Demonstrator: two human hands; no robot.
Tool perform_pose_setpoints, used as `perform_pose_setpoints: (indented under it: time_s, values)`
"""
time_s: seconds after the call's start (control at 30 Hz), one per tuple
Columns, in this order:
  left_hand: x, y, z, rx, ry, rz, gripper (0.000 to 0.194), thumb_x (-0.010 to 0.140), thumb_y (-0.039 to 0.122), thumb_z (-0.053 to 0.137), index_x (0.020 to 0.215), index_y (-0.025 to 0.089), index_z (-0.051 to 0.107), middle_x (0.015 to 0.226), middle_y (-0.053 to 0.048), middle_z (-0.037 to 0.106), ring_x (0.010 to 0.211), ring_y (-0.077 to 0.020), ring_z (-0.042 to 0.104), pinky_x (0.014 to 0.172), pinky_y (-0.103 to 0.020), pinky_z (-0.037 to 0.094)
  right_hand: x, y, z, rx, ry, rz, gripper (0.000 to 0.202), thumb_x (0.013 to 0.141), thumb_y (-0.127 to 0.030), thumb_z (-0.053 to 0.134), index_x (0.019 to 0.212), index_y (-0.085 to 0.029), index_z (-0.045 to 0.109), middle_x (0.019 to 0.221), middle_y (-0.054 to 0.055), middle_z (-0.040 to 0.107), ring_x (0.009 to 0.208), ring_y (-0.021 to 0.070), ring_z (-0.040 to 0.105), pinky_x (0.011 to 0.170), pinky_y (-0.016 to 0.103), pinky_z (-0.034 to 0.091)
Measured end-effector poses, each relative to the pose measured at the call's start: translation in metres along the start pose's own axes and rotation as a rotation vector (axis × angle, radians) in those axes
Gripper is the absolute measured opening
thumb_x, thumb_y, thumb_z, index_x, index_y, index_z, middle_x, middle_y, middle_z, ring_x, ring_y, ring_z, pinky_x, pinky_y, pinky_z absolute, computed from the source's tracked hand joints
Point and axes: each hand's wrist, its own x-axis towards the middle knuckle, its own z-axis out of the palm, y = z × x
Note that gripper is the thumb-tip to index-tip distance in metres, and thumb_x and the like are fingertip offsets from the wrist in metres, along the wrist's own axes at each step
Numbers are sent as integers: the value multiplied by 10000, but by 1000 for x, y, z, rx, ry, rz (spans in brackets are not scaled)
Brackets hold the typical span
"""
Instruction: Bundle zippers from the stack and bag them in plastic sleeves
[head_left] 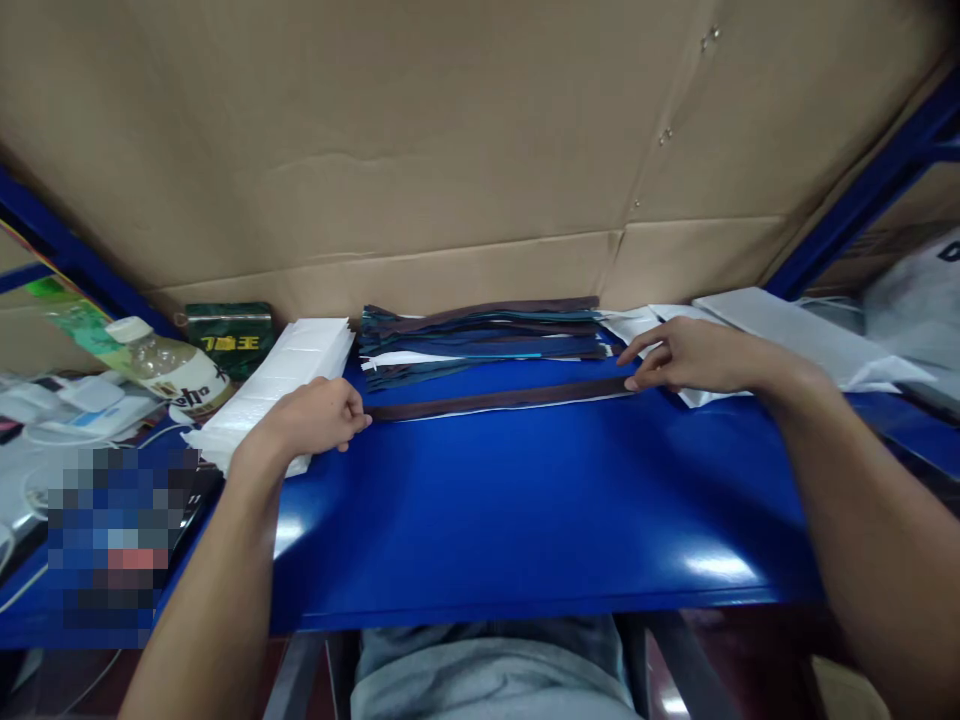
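A dark brown zipper (495, 400) with a thin white edge is stretched nearly straight across the blue table (510, 510). My left hand (319, 412) is closed, pinching its left end between thumb and fingers. At the right end, my right hand (679, 357) grips the zipper with the thumb and a bent finger, while the index finger reaches out above. Just behind lies a loose pile of zippers (480, 325) in brown, dark blue and teal, with one white zipper (405, 358) among them.
A stack of white plastic bags (289, 365) lies beside my left hand; more white packaging (795, 335) is at the right. A bottle (176, 370), a dark green pouch (229, 335) and cables crowd the left. Cardboard (420, 150) walls the back between blue posts (862, 190).
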Motion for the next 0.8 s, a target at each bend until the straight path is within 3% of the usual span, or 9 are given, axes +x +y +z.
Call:
perform_pose_setpoints:
  time_s: [0.07,0.1,0.2,0.33,0.47,0.8]
  values:
    - [-2,2,-3,19,-3,-39,327,868,543,646,729,259,730,603,3,729,598,-209,684,644,-310,462,0,-4,-1,-2,-104,46,467,772,-593,810,1067,-231,829,812,85,805,618,245,682,583,375,510]
    - [-2,4,-4,28,12,-50,375,878,585,640,716,256,719,592,2,720,592,-213,679,638,-315,459,-1,-7,-2,-31,-96,74,518,775,-645,797,1079,-227,822,798,86,797,624,249,680,600,379,499]
    - [1,7,-2,18,174,-4,428,927,639,597,800,253,734,663,-4,745,653,-226,698,663,-322,474,0,-12,-2,-148,84,111,540,833,-733,711,985,-227,820,779,102,774,677,266,677,652,392,460]
    - [22,4,15,14,427,48,284,985,405,578,1121,233,758,1006,-54,816,897,-243,751,813,-320,530,3,-20,5,-187,302,72,453,937,-661,622,894,-244,796,767,99,756,689,268,657,650,394,411]
    - [40,-4,29,121,393,-7,292,959,316,624,1192,213,768,1125,-106,804,996,-278,748,859,-342,546,5,-32,15,-162,341,-12,386,949,-622,630,855,-274,768,747,88,743,649,268,640,626,392,392]
    - [44,3,27,173,386,-74,148,949,285,622,976,236,759,946,-96,791,873,-257,736,812,-324,536,2,-60,24,-180,287,-44,352,954,-551,628,816,-248,746,703,58,730,622,237,640,595,366,387]
